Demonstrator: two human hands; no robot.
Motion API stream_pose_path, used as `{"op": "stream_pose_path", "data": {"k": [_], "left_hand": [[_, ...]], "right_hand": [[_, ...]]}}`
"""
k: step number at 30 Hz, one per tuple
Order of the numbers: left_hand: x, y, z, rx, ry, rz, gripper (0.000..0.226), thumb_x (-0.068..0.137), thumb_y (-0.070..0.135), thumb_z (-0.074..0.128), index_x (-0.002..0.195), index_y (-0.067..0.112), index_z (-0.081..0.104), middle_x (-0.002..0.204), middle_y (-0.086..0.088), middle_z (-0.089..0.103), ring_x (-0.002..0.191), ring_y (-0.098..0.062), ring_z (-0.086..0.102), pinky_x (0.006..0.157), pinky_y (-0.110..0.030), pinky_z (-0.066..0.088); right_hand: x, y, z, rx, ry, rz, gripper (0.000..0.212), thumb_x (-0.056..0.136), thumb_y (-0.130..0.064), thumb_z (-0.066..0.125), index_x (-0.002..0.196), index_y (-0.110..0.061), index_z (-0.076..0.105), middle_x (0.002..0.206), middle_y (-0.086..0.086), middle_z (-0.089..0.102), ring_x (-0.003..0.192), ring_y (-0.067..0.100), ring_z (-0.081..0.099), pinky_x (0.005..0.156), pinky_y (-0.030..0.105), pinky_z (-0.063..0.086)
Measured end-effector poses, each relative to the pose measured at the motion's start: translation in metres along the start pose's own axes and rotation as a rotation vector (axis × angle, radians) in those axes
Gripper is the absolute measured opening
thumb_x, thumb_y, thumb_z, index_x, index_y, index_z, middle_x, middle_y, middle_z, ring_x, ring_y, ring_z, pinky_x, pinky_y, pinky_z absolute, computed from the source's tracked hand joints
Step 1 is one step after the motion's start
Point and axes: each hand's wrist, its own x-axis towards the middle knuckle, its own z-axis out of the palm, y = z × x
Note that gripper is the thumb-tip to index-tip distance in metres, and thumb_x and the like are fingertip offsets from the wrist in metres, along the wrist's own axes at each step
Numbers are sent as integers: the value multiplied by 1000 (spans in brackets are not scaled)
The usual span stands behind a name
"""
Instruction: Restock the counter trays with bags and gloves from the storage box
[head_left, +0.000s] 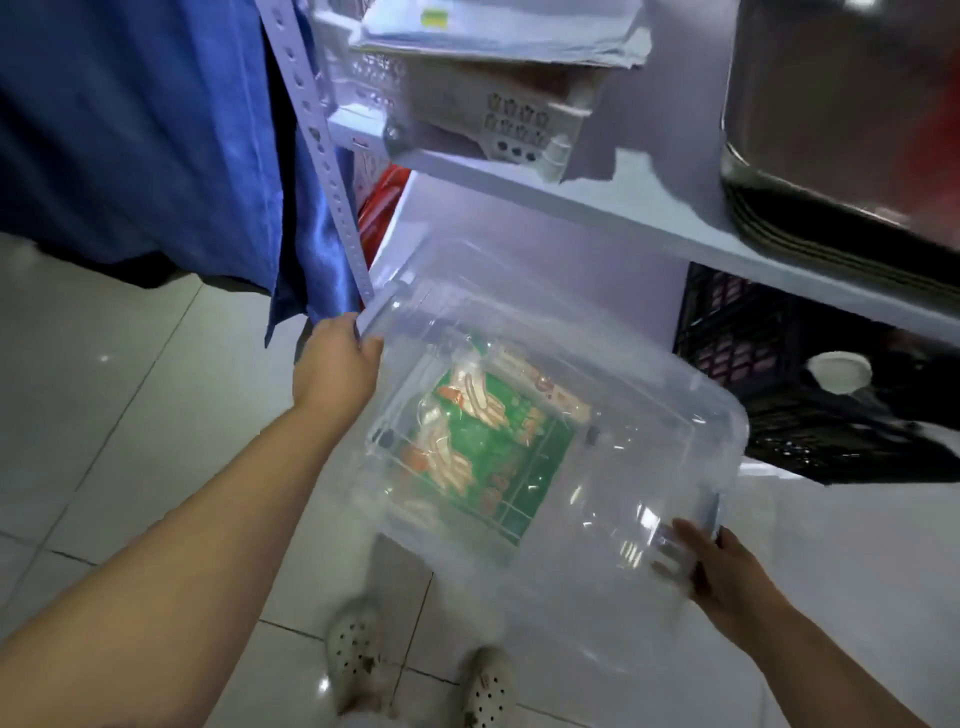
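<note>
A clear plastic storage box (639, 415) with its lid on hangs tilted above the floor, just below the lower shelf. Through the lid I see green and orange packets (483, 441) lying on the bottom. My left hand (337, 374) grips the box's far left corner. My right hand (727, 571) grips the near right corner, fingers curled under the rim by a blue latch. Both arms are stretched forward and the box is carried between them.
A white metal shelf rack (571, 197) stands ahead with a white basket (498, 119), a steel tray stack (841, 130) and a black crate (779, 364) below. A blue curtain (156, 130) hangs at left. My shoes (358, 654) stand on the tiled floor.
</note>
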Motion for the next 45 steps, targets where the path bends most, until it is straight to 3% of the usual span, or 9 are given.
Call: {"op": "stream_pose_path", "data": {"k": [4,10,16,19,24,30,34,38,45], "left_hand": [[31,48,-3,85,-107,136,29,87,19,49,113,6,48,115,-19,57,103,-40,54,78,-43,42],[42,64,2,310,-48,403,50,77,16,62,122,3,43,120,-21,51,109,-41,47,94,-49,37],[12,39,14,123,-249,150,74,81,27,67,138,3,28,147,-17,33,135,-30,31,109,-45,29],[5,28,19,-49,-337,-14,74,86,34,59,145,12,19,153,-8,26,139,-24,26,113,-43,25],[16,15,12,-397,-305,-233,24,84,36,59,99,24,45,92,4,61,95,-27,59,70,-34,45],[63,25,15,-821,-237,-376,7,85,3,56,81,-2,52,64,-6,47,70,-26,52,73,-42,49],[92,43,22,-901,-213,-370,50,78,-1,52,35,19,38,39,7,34,48,-16,33,52,-24,30],[114,54,31,-879,-175,-497,37,77,1,51,44,15,43,39,3,47,47,-20,46,50,-21,33],[116,55,37,-874,-134,-450,11,82,7,53,80,10,43,58,-5,46,48,-15,50,58,-27,43]], "right_hand": [[-8,-10,-1,64,5,-5,11,93,-7,49,98,-6,59,85,11,70,68,21,67,52,31,55],[-7,-10,34,301,69,-12,11,94,-8,48,97,-11,58,99,15,63,89,29,60,77,38,49],[-5,-25,115,435,162,-27,15,90,-10,54,76,-6,53,62,6,57,64,23,51,58,33,43],[-8,-43,167,540,184,11,9,88,-14,62,87,-6,57,70,8,55,65,20,54,53,30,51],[-14,-85,253,649,45,16,11,88,-11,62,79,-4,60,71,9,65,59,18,66,60,30,60],[-9,-107,313,524,-165,-24,20,88,8,46,81,-9,53,67,7,49,61,12,51,66,23,52],[4,-118,321,511,-175,-61,22,92,4,43,88,-14,54,81,3,57,71,10,58,76,27,49],[14,-126,314,445,-157,-68,26,93,0,48,117,-10,49,91,8,61,82,16,60,74,28,50],[14,-104,274,23,-17,-167,17,90,1,47,102,-6,56,84,8,59,72,14,56,65,23,46]]}}
